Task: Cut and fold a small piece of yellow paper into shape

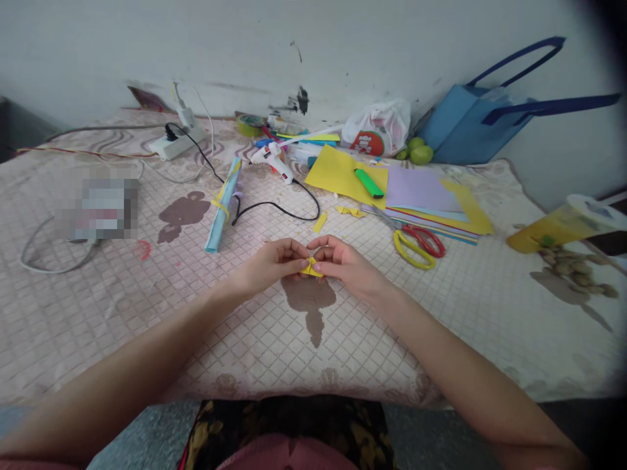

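A small folded piece of yellow paper point(311, 267) is pinched between both hands above the middle of the table. My left hand point(277, 264) grips its left side with thumb and fingers. On its right side, my right hand point(340, 262) holds it the same way, fingertips close to those of my left hand. Just beyond the hands lie a yellow paper strip point(320, 222) and some small folded yellow pieces point(349, 211). Scissors point(416, 248) with red and yellow handles rest to the right of my right hand.
Behind are coloured paper sheets point(421, 192), a green cutter point(369, 183), a white glue gun point(274, 162) with a black cable, and a blue roll point(223, 207). A power strip point(171, 143) stands back left, a blue bag point(470, 124) back right, a yellow container point(553, 225) far right.
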`<state>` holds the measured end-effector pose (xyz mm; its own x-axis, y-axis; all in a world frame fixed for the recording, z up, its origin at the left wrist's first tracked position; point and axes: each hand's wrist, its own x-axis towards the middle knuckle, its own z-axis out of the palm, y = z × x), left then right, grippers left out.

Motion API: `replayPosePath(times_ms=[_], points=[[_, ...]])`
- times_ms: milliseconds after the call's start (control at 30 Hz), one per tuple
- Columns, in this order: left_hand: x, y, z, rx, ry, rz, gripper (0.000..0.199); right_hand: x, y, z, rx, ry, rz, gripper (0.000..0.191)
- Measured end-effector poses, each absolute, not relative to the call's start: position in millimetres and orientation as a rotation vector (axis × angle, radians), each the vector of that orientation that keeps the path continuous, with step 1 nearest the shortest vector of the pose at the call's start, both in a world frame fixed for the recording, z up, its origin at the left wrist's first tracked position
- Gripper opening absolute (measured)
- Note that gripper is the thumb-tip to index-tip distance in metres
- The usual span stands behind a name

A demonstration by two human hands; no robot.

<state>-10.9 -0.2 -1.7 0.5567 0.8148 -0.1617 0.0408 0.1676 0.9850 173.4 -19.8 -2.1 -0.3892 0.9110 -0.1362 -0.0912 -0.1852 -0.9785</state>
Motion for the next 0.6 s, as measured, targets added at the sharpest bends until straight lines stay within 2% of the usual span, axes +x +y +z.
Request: replayPosePath(times_ms=[600], points=[[-3.9,-6.6,0.3,1.218,0.885,0.737,0.018,173.9,-19.2,-3.5,-1.031,-1.298,1.687,0.03]])
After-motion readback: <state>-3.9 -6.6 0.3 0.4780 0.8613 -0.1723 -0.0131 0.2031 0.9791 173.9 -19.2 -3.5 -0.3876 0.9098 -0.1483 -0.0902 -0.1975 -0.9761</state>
